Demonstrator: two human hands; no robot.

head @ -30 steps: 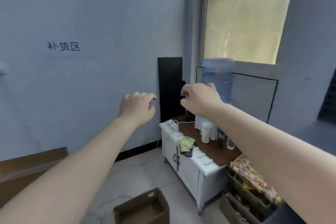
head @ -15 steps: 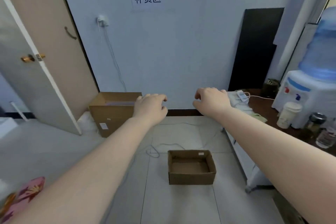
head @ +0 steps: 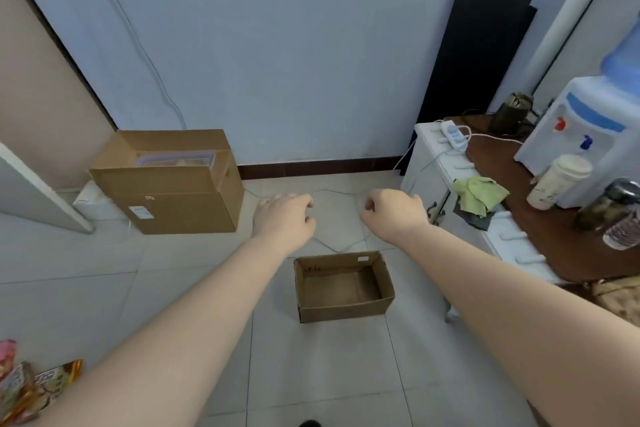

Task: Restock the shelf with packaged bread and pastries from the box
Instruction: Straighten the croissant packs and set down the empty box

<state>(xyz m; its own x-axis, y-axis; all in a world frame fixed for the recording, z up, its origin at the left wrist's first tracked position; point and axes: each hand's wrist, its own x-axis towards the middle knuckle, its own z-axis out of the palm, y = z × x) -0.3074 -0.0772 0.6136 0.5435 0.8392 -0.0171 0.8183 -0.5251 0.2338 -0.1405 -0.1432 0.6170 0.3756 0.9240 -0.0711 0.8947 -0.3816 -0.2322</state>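
**Hands drop toward the small floor box**

Since half a second ago the view has tipped further down and both hands have sunk lower in the frame, now hanging just above the small open box (head: 343,286) at lower centre. The box sits on the tiled floor (head: 104,288), its opening facing up and its inside bare cardboard. Its long axis runs left to right across the frame, slightly turned so the right end sits a little lower.

The left hand (head: 284,218) hovers above the box's upper left, fingers loosely curled, holding nothing. The right hand (head: 393,215) hovers above its upper right, fingers curled in, also empty.

In the left middle stands a larger cardboard box (head: 173,191) against the wall, flaps open. At right, a white cabinet (head: 433,163) carries a green cloth (head: 479,194), a paper cup (head: 557,180) and a water dispenser (head: 588,128). Snack packets (head: 38,388) show at lower left.
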